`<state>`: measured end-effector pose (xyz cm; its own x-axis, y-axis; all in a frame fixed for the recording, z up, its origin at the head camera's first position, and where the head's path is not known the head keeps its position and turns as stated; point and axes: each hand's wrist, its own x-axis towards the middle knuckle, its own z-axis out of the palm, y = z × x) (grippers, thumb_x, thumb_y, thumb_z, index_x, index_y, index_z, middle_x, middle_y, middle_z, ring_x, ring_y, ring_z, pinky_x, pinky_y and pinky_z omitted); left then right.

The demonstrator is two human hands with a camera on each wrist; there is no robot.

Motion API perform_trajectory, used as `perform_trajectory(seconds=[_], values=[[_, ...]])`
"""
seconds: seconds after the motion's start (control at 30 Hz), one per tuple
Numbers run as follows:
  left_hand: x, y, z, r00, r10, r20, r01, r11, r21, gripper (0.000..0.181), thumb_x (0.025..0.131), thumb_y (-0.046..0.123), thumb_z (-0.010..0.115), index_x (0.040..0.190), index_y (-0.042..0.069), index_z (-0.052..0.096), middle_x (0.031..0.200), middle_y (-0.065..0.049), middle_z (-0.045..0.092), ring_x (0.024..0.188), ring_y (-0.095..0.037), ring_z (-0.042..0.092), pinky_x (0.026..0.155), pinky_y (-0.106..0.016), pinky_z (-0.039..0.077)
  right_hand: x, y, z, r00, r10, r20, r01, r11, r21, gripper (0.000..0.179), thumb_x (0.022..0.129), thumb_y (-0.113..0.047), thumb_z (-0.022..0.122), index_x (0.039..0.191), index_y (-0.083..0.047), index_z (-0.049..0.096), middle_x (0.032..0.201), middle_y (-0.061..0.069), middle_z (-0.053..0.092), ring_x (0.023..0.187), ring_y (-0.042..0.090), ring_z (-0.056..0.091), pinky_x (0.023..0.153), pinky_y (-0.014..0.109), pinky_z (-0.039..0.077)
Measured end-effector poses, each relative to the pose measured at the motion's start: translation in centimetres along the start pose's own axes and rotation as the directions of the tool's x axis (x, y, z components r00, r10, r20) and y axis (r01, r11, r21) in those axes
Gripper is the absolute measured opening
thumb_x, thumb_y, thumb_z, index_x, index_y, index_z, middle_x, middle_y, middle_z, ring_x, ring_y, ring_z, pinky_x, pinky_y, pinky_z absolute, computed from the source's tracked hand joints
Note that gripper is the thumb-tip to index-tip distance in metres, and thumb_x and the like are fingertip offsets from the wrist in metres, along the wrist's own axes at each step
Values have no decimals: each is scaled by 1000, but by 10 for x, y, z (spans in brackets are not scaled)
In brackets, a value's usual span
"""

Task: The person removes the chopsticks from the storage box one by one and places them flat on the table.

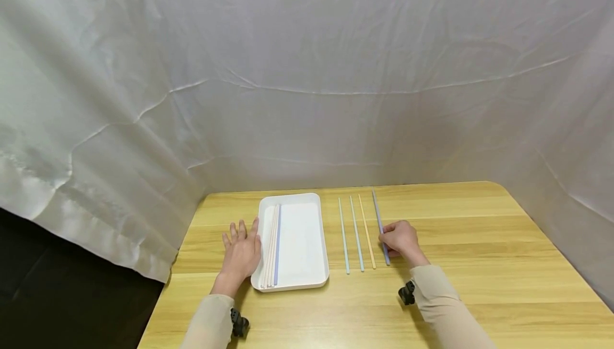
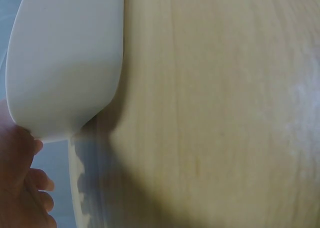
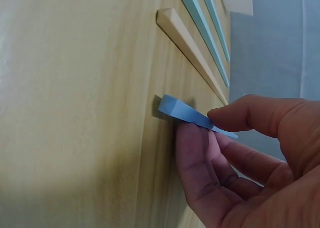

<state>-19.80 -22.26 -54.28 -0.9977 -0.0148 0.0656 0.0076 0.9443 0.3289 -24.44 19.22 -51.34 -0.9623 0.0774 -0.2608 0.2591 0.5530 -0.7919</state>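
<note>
Between the thumb and fingers of my right hand (image 1: 400,238) a blue-violet chopstick (image 1: 378,211) is pinched; in the right wrist view its square thick end (image 3: 172,106) sits close over the table. To its left lie a peach-yellow chopstick (image 1: 366,232) and two pale blue-green chopsticks (image 1: 357,234), roughly parallel. My left hand (image 1: 242,256), fingers spread, rests at the left edge of a white tray (image 1: 302,287). In the left wrist view, its thumb touches the tray wall (image 2: 65,87). Inside the tray, along its left side, are several pinkish-white chopsticks (image 1: 271,248) and a blue-violet one (image 1: 277,242).
The wooden table (image 1: 479,253) extends to the right of my right hand and in front of the tray. A pale grey curtain (image 1: 336,125) hangs behind the table and at both sides. A dark area (image 1: 62,285) lies beyond the table's left edge.
</note>
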Motion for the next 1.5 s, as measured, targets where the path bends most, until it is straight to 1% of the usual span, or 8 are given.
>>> perform_trajectory(seconds=[0.27, 0.5, 0.7, 0.83, 0.9, 0.97, 1.23, 1.5], values=[[-2, 2, -1, 1000, -6, -11, 6, 1000, -13, 56, 114, 28, 35, 167, 11, 31, 166, -39, 25, 156, -62, 16, 122, -80, 10, -2, 0, 4, 999, -32, -33, 30, 998, -49, 26, 89, -4, 72, 110, 11, 74, 84, 18, 75, 64, 18, 70, 55, 33, 63], [-1, 4, -1, 1000, -6, 7, 6, 1000, -15, 57, 114, 30, 32, 168, 12, 27, 167, -38, 22, 157, -61, 13, 123, -79, 8, -3, 1, 2, 997, -59, -43, 55, 995, -85, 27, 88, -4, 72, 110, 12, 73, 91, 23, 75, 63, 19, 70, 53, 31, 61], [1, 5, 0, 1000, -3, 1, 3, 1000, -11, 57, 114, 30, 33, 168, 13, 29, 167, -38, 23, 157, -61, 14, 123, -79, 8, 1, -4, -1, 997, -54, -55, 51, 997, -62, 23, 87, -4, 70, 105, 9, 74, 93, 23, 75, 60, 18, 68, 53, 28, 60], [1, 4, 0, 1000, -7, -1, 7, 1000, 2, 57, 114, 30, 33, 168, 13, 29, 167, -37, 24, 156, -61, 15, 123, -79, 9, 2, -17, 2, 997, -70, -27, 70, 998, -2, 26, 87, -5, 67, 108, 9, 74, 85, 18, 75, 56, 15, 66, 54, 28, 60], [1, 4, 0, 1000, -11, 4, 11, 1000, -3, 57, 114, 30, 33, 168, 13, 29, 168, -37, 23, 157, -61, 14, 123, -79, 8, 1, -25, 6, 997, -73, 4, 73, 997, 36, 27, 88, -5, 66, 110, 9, 73, 78, 18, 73, 54, 15, 63, 55, 30, 60], [0, 4, -1, 1000, -14, 5, 14, 1000, -11, 57, 114, 30, 33, 168, 13, 29, 168, -37, 23, 157, -61, 13, 123, -79, 7, -2, -34, 12, 997, -72, 38, 69, 995, 70, 27, 91, -5, 65, 113, 10, 72, 78, 18, 73, 56, 15, 63, 57, 32, 61], [-1, 5, 0, 1000, -24, 10, 24, 1000, -13, 57, 114, 30, 33, 168, 14, 28, 168, -37, 22, 157, -60, 13, 124, -78, 7, -9, -70, 48, 992, -87, 86, 74, 986, 147, 28, 92, -4, 67, 116, 9, 71, 107, 29, 75, 73, 29, 76, 67, 40, 67], [-1, 6, 0, 1000, -22, 11, 22, 1000, -6, 57, 114, 30, 34, 168, 14, 28, 168, -37, 23, 157, -60, 14, 124, -78, 7, -15, -93, 82, 985, -101, 139, 76, 981, 179, 39, 90, -3, 67, 127, 9, 68, 103, 25, 77, 70, 29, 78, 66, 40, 67]])
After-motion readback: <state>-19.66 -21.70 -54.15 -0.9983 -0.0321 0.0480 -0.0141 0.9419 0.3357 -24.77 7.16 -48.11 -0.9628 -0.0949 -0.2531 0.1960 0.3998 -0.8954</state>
